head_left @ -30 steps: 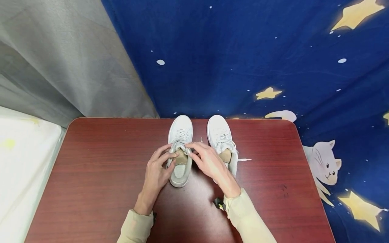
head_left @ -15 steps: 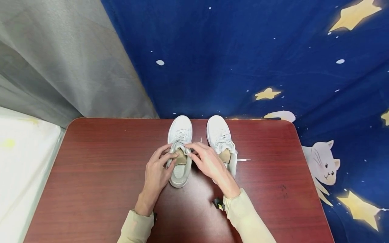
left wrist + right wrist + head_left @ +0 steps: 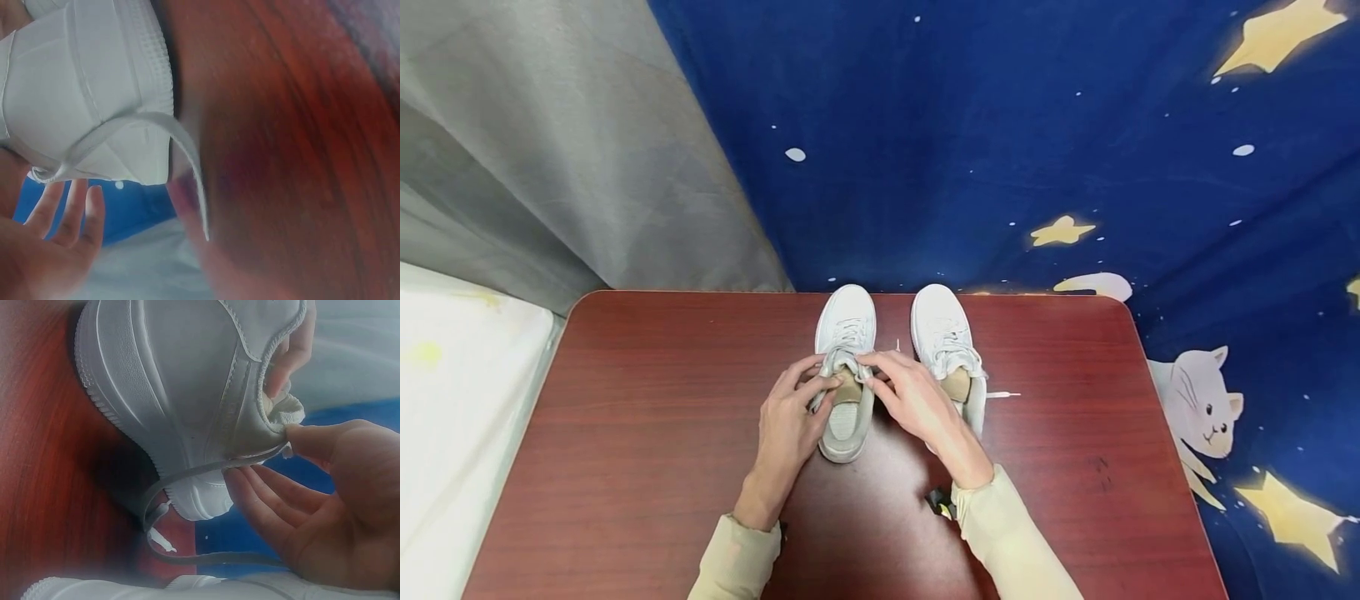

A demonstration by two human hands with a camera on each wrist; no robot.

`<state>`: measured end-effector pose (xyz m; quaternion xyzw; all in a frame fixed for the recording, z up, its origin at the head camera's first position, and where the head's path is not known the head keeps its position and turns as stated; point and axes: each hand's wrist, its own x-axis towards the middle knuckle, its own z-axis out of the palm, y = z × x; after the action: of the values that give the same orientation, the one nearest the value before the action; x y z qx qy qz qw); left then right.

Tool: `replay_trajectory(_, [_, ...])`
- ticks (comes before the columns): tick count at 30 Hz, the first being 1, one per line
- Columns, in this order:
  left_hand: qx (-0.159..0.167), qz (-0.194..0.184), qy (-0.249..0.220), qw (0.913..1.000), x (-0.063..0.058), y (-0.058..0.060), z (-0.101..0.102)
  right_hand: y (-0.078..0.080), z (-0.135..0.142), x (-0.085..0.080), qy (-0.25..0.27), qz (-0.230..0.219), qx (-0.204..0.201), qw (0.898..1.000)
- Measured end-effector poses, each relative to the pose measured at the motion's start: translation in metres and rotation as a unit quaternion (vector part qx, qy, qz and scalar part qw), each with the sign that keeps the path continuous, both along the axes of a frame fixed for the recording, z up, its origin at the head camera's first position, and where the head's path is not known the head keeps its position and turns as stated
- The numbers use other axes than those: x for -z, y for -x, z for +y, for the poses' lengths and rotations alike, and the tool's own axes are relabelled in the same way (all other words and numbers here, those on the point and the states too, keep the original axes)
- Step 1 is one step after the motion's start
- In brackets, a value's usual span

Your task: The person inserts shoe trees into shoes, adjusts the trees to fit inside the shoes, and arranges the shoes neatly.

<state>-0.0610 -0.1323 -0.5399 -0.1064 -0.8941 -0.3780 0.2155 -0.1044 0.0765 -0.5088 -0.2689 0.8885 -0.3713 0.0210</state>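
Note:
A white sneaker (image 3: 848, 312) stands toe-away on the table, a tan patch on its insole. My left hand (image 3: 784, 421) grips the left side of its collar, index fingertip and thumb at the opening and other fingers stretched along the outside. My right hand (image 3: 917, 404) pinches the right collar edge near the top eyelet, thumb above and fingertips below in the right wrist view. From there a flat shoelace (image 3: 206, 467) loops down and back past the palm. In the left wrist view another shoelace end (image 3: 156, 117) hangs loose over the shoe's side.
A second white sneaker (image 3: 940, 315) stands just right, partly behind my right forearm, its lace tip (image 3: 1003, 394) on the red-brown table (image 3: 662, 375). A small black-and-yellow object (image 3: 940, 503) sits by my right cuff. Grey (image 3: 647, 200) and blue curtains (image 3: 925, 150) hang behind.

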Motion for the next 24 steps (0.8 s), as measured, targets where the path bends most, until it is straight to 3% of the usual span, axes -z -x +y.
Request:
replay_trajectory(9, [-0.018,-0.020,-0.015,0.9995,-0.001,-0.003,0.000,0.001,-0.004,0.001,-0.004,-0.007,0.001,1.000])
replay_trajectory(17, [-0.008,-0.033,-0.032,0.9989,0.002,-0.008,0.003,-0.001,0.001,-0.001,0.010,-0.006,-0.008,1.000])
replay_trajectory(24, [0.023,0.000,-0.056,0.9982,0.002,-0.008,-0.003,-0.004,0.012,-0.012,0.014,0.045,-0.008,0.999])
